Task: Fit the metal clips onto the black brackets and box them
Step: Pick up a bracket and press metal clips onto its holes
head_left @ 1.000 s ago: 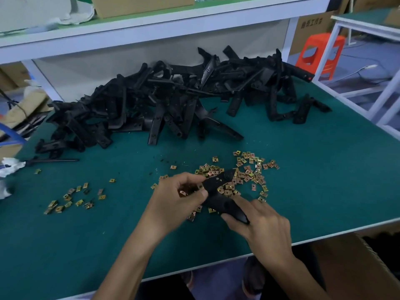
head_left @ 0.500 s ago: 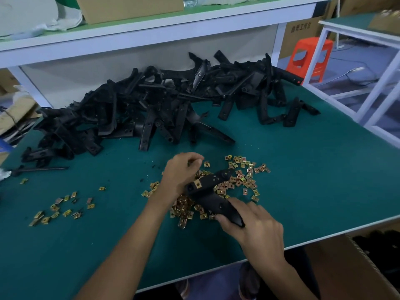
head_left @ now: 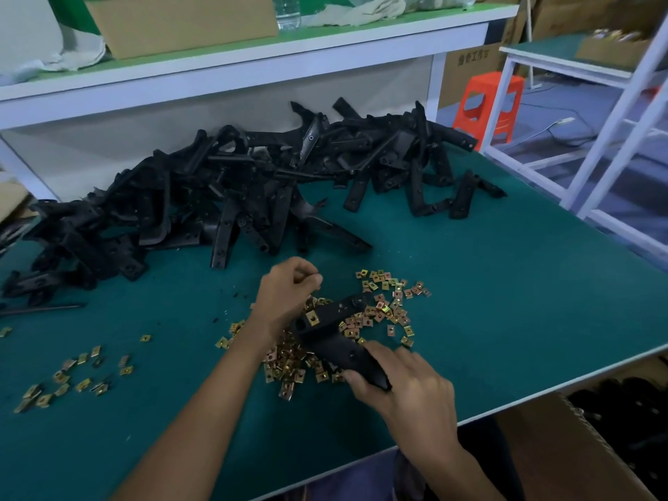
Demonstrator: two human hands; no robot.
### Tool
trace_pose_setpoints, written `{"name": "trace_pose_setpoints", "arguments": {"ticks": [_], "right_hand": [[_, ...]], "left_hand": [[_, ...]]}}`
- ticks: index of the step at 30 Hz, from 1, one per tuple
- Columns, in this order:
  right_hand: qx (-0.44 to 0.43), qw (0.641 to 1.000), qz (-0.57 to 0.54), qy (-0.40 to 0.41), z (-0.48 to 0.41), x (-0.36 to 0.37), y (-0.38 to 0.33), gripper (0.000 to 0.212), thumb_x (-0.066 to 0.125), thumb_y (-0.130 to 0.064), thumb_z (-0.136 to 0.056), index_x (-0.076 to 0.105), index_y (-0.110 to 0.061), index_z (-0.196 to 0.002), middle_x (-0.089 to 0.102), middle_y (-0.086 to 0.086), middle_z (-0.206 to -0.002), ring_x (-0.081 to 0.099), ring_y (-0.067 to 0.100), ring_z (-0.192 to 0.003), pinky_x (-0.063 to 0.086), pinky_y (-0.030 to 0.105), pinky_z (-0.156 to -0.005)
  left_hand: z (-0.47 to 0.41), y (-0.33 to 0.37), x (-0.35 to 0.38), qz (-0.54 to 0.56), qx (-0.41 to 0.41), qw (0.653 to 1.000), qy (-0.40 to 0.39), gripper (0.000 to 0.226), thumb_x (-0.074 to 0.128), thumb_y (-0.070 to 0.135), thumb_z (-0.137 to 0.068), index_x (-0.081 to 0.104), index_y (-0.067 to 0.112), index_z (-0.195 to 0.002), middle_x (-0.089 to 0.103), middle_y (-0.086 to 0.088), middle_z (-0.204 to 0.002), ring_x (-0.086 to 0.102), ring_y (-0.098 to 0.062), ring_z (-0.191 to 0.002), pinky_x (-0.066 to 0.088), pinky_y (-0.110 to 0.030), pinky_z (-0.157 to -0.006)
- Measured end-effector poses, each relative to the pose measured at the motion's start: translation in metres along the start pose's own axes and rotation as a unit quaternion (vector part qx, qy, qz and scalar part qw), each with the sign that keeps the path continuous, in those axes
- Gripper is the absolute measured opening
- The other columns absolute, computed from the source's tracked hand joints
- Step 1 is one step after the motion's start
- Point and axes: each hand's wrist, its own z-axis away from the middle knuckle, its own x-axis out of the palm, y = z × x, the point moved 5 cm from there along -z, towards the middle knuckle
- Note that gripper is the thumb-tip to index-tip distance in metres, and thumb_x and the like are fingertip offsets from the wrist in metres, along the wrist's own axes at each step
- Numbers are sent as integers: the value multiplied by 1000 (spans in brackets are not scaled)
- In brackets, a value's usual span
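While right hand [head_left: 408, 388] fingers clamp the bracket [head_left: 339, 314] with one clip [head_left: 312, 317] seated, left hand [head_left: 289, 294] fingers curl above loose clips [head_left: 383, 309], contents unclear; bracket pile [head_left: 235, 204] mostly unfitted.

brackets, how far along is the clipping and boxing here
Done: one clip sits on the bracket gripped by the right hand; dark parts lie in the carton. In hand: the left hand hovers over the loose clips, fingers curled. Left: the big bracket pile at the back.
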Motion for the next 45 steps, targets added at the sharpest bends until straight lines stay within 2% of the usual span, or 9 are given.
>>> {"name": "trace_pose_setpoints", "arguments": {"ticks": [6,11,15,21,25,27,30,41,45], "right_hand": [[1,1000,-5,-4,0,1,0,47,51,-68,-88,75,-30,-100,59,-9,-69,62,17,-64,37,27,-43],[-3,1000,-5,1,1,2,-1,47,52,-69,-86,76,-30,-100,59,-9,-69,62,17,-64,39,27,-43],[-13,1000,-7,8,1,2,-2,47,54,-68,-84,76,-29,-99,61,-8,-69,64,19,-64,39,27,-43],[-17,1000,-7,4,2,2,-3,46,55,-67,-84,76,-29,-99,59,-7,-68,62,19,-63,36,27,-43],[-22,1000,1,-3,2,4,-3,45,55,-67,-84,76,-29,-99,58,-8,-67,61,18,-62,36,27,-43],[-27,1000,3,-8,2,5,-3,45,55,-67,-84,75,-30,-100,58,-7,-68,61,18,-63,37,29,-42],[-28,999,5,-13,3,6,-3,45,54,-67,-84,75,-30,-100,57,-7,-67,60,19,-63,37,29,-42],[-37,999,19,-34,3,7,-4,47,51,-67,-84,75,-30,-99,58,-6,-65,60,19,-59,32,27,-43],[-31,999,20,-38,2,7,-4,47,51,-68,-84,75,-30,-98,58,-5,-63,60,18,-56,33,27,-41]], "left_hand": [[8,-9,-27,120,-42,992,24,4,74,26,-91,74,24,-88,73,12,-83,64,5,-74,46,-20,-72],[30,0,-34,274,-55,960,2,8,74,21,-92,78,25,-97,68,10,-75,63,-6,-70,55,-19,-70],[51,16,-30,356,-53,932,-34,12,71,4,-91,78,11,-98,74,-6,-81,70,-13,-74,57,-19,-70],[70,23,-31,259,-24,964,-55,12,64,11,-98,72,15,-106,78,-3,-92,72,-10,-85,55,-17,-75],[78,26,-27,256,-22,963,-78,16,67,11,-95,76,19,-105,79,-1,-98,73,-15,-96,55,-20,-81],[81,28,-26,256,-31,963,-77,14,70,13,-93,78,22,-100,79,-1,-97,74,-16,-94,56,-25,-85],[83,27,-25,254,-44,963,-74,12,72,15,-91,79,25,-92,79,-1,-92,74,-15,-88,56,-24,-78],[88,23,-22,228,-43,971,-63,3,74,21,-84,77,21,-85,78,0,-89,71,-16,-89,52,-33,-84],[97,25,-16,205,-16,975,-87,16,76,30,-74,75,30,-90,77,7,-89,69,-7,-83,53,-19,-74]]}}
